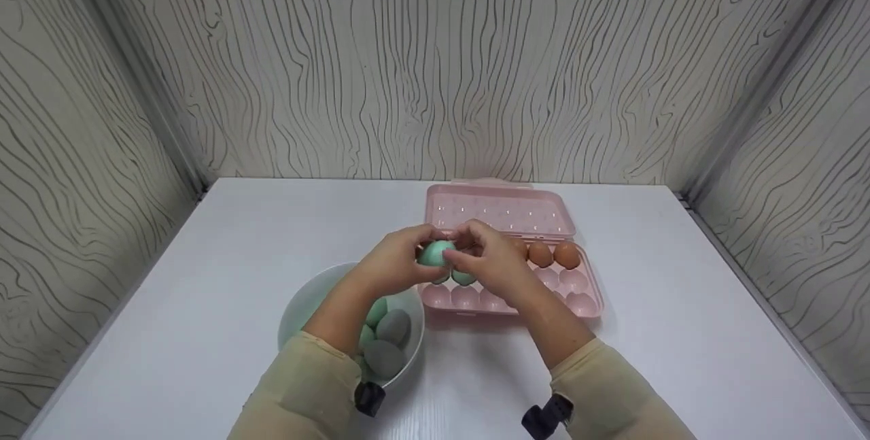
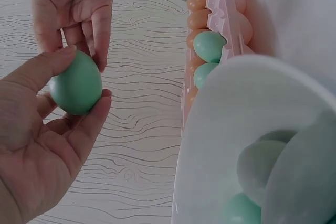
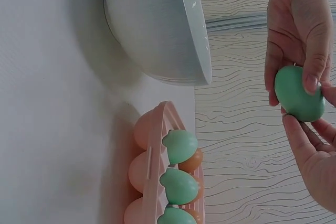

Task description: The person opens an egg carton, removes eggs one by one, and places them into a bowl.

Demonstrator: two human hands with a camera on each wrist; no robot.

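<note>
A green egg (image 1: 436,254) is held up between both hands over the left part of a pink egg carton (image 1: 593,290). My left hand (image 1: 391,263) grips it with thumb on one side and fingers on the other, as the left wrist view shows. From the opposite side my right hand (image 1: 499,260) has its thumb and fingertips around the egg's other end. Green eggs (image 3: 181,187) sit in a middle row of the carton, with brown eggs (image 1: 567,254) in the row behind. Part of the carton is hidden under the hands.
Left of the carton stands a white bowl (image 1: 299,300), partly covered by the left forearm. It holds green eggs (image 1: 377,311) and grey ones (image 1: 385,358). The carton's raised lid (image 1: 499,209) lies back toward the patterned wall (image 1: 435,73). All stand on a white table (image 1: 680,331).
</note>
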